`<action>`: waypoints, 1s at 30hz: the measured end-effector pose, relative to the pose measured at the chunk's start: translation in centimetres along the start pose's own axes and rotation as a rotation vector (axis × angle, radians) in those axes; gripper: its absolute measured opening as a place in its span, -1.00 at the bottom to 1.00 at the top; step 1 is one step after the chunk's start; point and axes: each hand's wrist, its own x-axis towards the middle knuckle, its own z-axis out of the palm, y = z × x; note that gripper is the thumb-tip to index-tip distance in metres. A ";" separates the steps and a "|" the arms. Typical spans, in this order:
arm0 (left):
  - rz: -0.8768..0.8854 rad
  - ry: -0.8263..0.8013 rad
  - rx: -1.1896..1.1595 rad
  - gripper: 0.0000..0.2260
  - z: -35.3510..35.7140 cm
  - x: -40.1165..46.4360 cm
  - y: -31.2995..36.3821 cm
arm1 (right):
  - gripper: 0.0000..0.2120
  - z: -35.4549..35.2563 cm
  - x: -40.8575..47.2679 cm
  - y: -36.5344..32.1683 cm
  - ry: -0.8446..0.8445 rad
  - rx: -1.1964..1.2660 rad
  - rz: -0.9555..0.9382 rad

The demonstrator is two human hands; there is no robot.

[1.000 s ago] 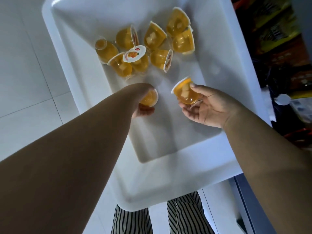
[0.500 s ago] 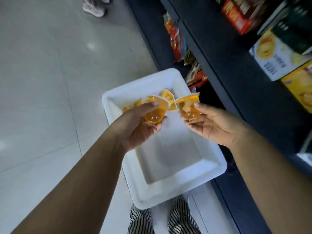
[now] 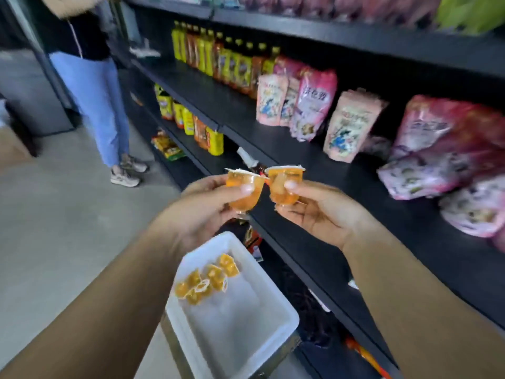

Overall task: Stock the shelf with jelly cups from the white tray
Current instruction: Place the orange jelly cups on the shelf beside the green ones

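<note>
Head view: white tray [image 3: 284, 318] sits low, several jelly cups left in it. Above, left hand [image 3: 202, 212] pinches one orange jelly cup [image 3: 244, 191], right hand [image 3: 319, 212] another [image 3: 285, 187] — rims nearly touching, so a knock could spill one. Beyond, the black shelf [image 3: 341, 187] has bare room before the pink snack pouches [image 3: 347, 127] — watch its front edge.

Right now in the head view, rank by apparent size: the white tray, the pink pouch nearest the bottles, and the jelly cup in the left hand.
1. white tray, clearly largest.
2. pink pouch.
3. jelly cup in the left hand.
Pouch versus cup is unsure: the cup sits nearer the camera.
</note>
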 end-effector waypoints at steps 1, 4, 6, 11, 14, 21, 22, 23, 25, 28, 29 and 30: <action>0.002 -0.028 -0.007 -0.71 0.8 -0.7 0.7 | -0.77 0.0 -1.9 -0.6 0.036 0.005 -0.047; -0.023 -0.141 -0.046 -0.84 3.6 -2.8 2.0 | -0.90 -0.5 -7.8 -2.0 0.147 -0.018 -0.166; -0.074 -0.222 -0.121 -0.94 6.2 -4.1 2.2 | -0.92 -1.0 -12.6 -3.1 0.244 -0.026 -0.231; -0.142 -0.480 -0.223 -0.86 15.1 -7.9 2.5 | -0.85 -3.8 -25.1 -5.5 0.520 -0.005 -0.454; -0.133 -0.641 -0.148 -0.89 20.4 -10.9 2.7 | -0.85 -5.8 -32.6 -6.8 0.638 -0.010 -0.545; -0.025 -0.906 0.009 -0.90 32.6 -19.4 0.6 | -0.76 -12.4 -49.2 -6.7 0.866 0.019 -0.733; -0.009 -0.933 0.021 -0.90 34.2 -20.5 0.0 | -0.74 -13.5 -50.7 -6.6 0.888 0.014 -0.736; 0.001 -0.957 0.036 -0.89 36.3 -22.0 -0.8 | -0.77 -14.8 -52.7 -6.2 0.905 0.008 -0.745; 0.029 -0.962 0.066 -0.83 40.4 -24.6 -2.3 | -0.84 -17.6 -55.9 -5.6 0.934 -0.012 -0.750; 0.077 -0.919 0.094 -0.84 45.3 -27.9 -4.2 | -0.85 -21.2 -59.3 -5.2 0.994 -0.035 -0.732; 0.095 -0.890 0.109 -0.83 46.8 -28.6 -4.8 | -0.87 -22.4 -60.2 -5.1 1.020 -0.043 -0.726; 0.111 -0.859 0.118 -0.82 48.2 -29.2 -5.4 | -0.87 -23.7 -61.1 -5.1 1.044 -0.044 -0.721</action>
